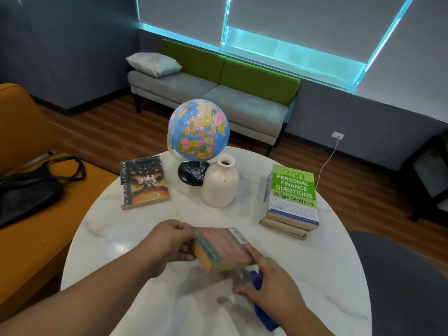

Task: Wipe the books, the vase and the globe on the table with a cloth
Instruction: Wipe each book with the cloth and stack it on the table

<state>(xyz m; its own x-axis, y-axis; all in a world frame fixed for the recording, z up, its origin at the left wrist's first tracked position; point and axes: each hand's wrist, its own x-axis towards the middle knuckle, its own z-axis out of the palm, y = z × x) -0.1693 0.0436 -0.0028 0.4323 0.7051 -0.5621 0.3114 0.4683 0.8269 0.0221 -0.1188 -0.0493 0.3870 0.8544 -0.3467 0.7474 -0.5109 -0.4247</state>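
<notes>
My left hand [169,246] grips the left end of a pink-covered book [224,249], held tilted just above the round white marble table [116,241]. My right hand [271,280] holds a blue cloth [258,281] under its palm, and its fingers touch the book's near right edge. Behind stand a globe [198,130] on a black base and a cream vase [220,183]. A dark-covered book [143,181] lies flat at the left. At the right, a stack of books [291,202] has a green-covered one on top.
An orange seat [29,238] with a black bag [29,190] on it stands at the left. A grey and green bench [218,93] with a pillow stands behind the table. A dark chair [400,275] is at the right, and a white cable [327,163] runs to a wall socket.
</notes>
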